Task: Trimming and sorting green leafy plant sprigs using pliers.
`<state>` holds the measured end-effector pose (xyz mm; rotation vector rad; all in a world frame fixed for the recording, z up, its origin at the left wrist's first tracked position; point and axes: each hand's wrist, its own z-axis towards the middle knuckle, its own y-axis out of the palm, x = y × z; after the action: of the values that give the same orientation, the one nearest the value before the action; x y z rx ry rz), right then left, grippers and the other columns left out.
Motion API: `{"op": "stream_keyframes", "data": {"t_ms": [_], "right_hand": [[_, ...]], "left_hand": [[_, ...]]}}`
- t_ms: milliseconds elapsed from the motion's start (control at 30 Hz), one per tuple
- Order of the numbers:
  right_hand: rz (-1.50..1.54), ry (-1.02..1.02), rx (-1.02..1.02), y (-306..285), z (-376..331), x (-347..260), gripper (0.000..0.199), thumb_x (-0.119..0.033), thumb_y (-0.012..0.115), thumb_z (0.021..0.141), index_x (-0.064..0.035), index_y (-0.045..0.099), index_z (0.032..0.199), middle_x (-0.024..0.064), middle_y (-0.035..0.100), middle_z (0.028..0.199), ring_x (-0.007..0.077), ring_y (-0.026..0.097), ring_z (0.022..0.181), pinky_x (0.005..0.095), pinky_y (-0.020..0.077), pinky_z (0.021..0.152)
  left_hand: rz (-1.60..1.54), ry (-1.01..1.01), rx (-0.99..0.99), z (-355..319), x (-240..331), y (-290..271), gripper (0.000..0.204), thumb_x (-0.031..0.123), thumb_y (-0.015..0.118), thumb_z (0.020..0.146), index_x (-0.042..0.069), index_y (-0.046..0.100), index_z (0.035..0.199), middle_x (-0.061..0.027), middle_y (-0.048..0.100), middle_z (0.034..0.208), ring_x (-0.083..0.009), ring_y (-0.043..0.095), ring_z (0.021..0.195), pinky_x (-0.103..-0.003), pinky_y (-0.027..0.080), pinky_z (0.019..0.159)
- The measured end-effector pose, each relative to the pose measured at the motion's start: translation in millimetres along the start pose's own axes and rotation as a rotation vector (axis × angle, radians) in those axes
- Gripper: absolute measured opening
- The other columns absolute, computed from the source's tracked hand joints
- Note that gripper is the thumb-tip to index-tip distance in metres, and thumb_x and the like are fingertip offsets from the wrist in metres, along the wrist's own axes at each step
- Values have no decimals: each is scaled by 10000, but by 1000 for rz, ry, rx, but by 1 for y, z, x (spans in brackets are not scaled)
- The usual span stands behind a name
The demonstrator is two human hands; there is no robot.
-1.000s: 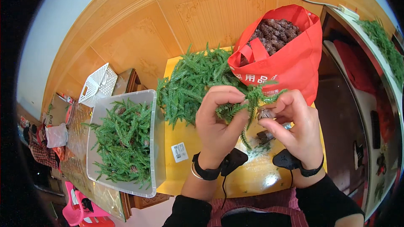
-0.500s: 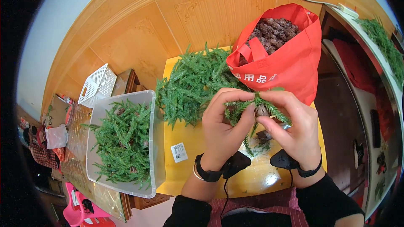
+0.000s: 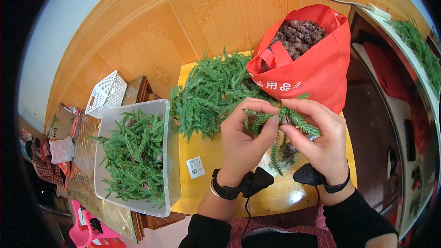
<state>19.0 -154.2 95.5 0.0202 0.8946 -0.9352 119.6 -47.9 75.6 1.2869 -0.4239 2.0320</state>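
Observation:
Both my hands meet above the yellow table, pinching a green artificial pine sprig (image 3: 276, 156) whose needled branches spread to both sides and hang down. My left hand (image 3: 248, 133) closes thumb and forefinger on its left part. The thumb and fingers of my right hand (image 3: 319, 133) close on it from the right. A small brownish bit, maybe a pine cone, shows between the fingertips, mostly hidden. Behind my hands lies a pile of loose pine sprigs (image 3: 211, 94). A red bag (image 3: 321, 71) full of brown pine cones (image 3: 301, 36) stands behind my right hand.
On the left, a translucent plastic bin (image 3: 172, 170) holds sprigs with pine cones among them. A white label (image 3: 195, 167) lies on the yellow table (image 3: 220, 200). Farther left are a white perforated basket (image 3: 103, 96) and a pink chair (image 3: 81, 229). A wood-panelled wall (image 3: 229, 14) rises behind.
The sprig has turned slightly between my fingers, and its hanging branch sits a little lower and to the right. The brownish piece at my fingertips shows less now. Both hands have barely moved.

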Motion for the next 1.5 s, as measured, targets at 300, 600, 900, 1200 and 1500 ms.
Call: {"op": "stream_keyframes", "data": {"t_ms": [300, 600, 900, 1200, 1500], "right_hand": [[20, 101, -81, -7, -2, 2, 386, 35, 695, 667, 44, 582, 1036, 105, 636, 920, 156, 624, 860, 259, 489, 764], [193, 190, -46, -4, -3, 2, 375, -69, 735, 705, -9, 485, 978, 68, 647, 783, 75, 616, 682, 208, 493, 582], [202, 276, -119, -13, 1, -5, 432, -45, 755, 679, 10, 443, 973, 80, 635, 819, 108, 617, 796, 224, 512, 663], [149, 88, -67, -15, 2, -2, 287, -32, 695, 711, -7, 534, 948, 120, 644, 803, 167, 647, 726, 266, 506, 605], [-45, -186, 37, -18, 8, 5, 197, 51, 617, 667, -21, 588, 849, 94, 617, 805, 227, 604, 747, 300, 474, 665]], "left_hand": [[-221, -75, -66, 3, 1, -3, 137, -91, 560, 778, -15, 571, 891, -74, 555, 952, -71, 545, 616, -192, 444, 476], [-100, -37, -142, 1, 6, -16, 230, -53, 697, 702, 0, 569, 887, -108, 589, 971, -87, 584, 664, -181, 471, 467], [-131, -34, -128, 2, -1, -8, 248, -48, 723, 671, 15, 557, 844, -83, 593, 927, -124, 569, 889, -234, 489, 714], [77, 258, -149, 2, -7, -6, 277, -60, 720, 638, 26, 555, 843, -125, 602, 934, -165, 580, 850, -273, 465, 745], [228, 327, -151, 3, -5, -1, 257, -89, 680, 617, 35, 559, 806, -100, 606, 902, -166, 579, 813, -270, 461, 721]]}}
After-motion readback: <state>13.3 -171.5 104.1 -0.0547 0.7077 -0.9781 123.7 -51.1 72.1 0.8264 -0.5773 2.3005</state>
